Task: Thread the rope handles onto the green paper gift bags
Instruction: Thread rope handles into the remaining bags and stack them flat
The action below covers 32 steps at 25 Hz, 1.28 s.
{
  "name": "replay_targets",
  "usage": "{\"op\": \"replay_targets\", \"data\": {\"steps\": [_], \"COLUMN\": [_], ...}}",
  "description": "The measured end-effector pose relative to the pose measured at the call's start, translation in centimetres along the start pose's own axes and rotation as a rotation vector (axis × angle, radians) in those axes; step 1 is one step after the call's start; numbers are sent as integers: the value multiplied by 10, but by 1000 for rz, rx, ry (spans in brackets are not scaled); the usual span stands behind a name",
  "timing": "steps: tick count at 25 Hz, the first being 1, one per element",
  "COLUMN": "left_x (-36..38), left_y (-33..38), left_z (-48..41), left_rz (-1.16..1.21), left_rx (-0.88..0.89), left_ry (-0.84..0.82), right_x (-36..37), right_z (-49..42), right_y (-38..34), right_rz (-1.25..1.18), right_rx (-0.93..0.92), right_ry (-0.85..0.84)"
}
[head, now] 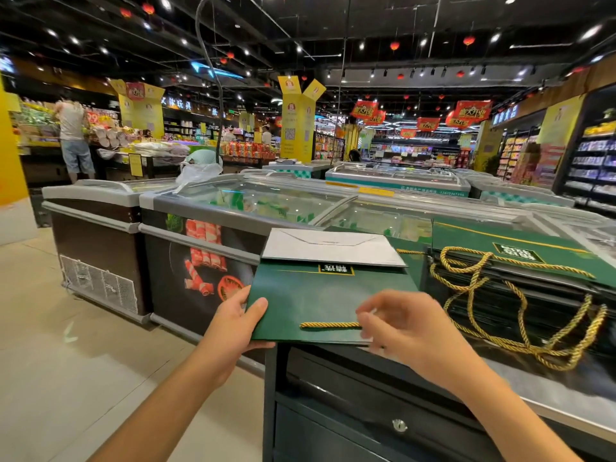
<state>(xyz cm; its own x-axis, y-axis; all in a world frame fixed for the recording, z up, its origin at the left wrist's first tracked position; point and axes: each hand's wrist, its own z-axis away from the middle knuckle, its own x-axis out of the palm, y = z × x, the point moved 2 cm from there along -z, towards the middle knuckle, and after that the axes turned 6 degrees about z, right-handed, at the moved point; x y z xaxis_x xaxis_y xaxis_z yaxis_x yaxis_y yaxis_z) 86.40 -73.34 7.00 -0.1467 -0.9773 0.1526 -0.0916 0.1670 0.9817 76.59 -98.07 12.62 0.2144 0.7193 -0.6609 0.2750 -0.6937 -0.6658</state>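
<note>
The left hand [240, 315] grips the left edge of 1 flat dark green paper gift bag [316, 295], thumb on top and fingers underneath. The right hand [406, 328] curls its blurred fingers at the right end of a short gold twisted rope handle [330, 325] lying across the bag's near edge, and I cannot tell whether they pinch it. The bag lies on the near left corner of a steel-topped counter [533, 388], overhanging its left edge, with a stack of matching green bags [520, 258] trailing looped gold ropes [520, 341] just to its right and glass-lidded chest freezers [233, 208] beyond.
</note>
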Motion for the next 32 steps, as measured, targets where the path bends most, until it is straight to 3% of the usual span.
{"op": "replay_targets", "data": {"steps": [1,4,8,10,13,16,22,29,32], "left_x": [3,14,18,27,53,71,70,68,69], "left_y": [0,2,10,20,24,7,-7,-9,-10], "left_z": [-3,-13,-28,-40,-60,-69,-71,-72,-73], "left_rz": [-51,-321,-928,-1084,-1159,-1223,-1225,-1244,-1250], "left_rx": [30,137,298,443,537,506,499,508,506], "left_ry": [6,45,34,-69,-310,-447,-417,-419,-427], "right_x": [0,10,14,13,9,7,9,-1,2], "right_z": [-6,-23,-31,-33,-34,-37,-45,-59,-64], "right_y": [0,10,20,19,14,15,9,-11,-18], "right_rz": [127,415,437,465,460,483,739,705,701], "right_rx": [-90,-160,-166,-168,-162,-152,-219,-151,-174], "right_ry": [50,-67,-94,-105,-79,-153,-318,-482,-475]}}
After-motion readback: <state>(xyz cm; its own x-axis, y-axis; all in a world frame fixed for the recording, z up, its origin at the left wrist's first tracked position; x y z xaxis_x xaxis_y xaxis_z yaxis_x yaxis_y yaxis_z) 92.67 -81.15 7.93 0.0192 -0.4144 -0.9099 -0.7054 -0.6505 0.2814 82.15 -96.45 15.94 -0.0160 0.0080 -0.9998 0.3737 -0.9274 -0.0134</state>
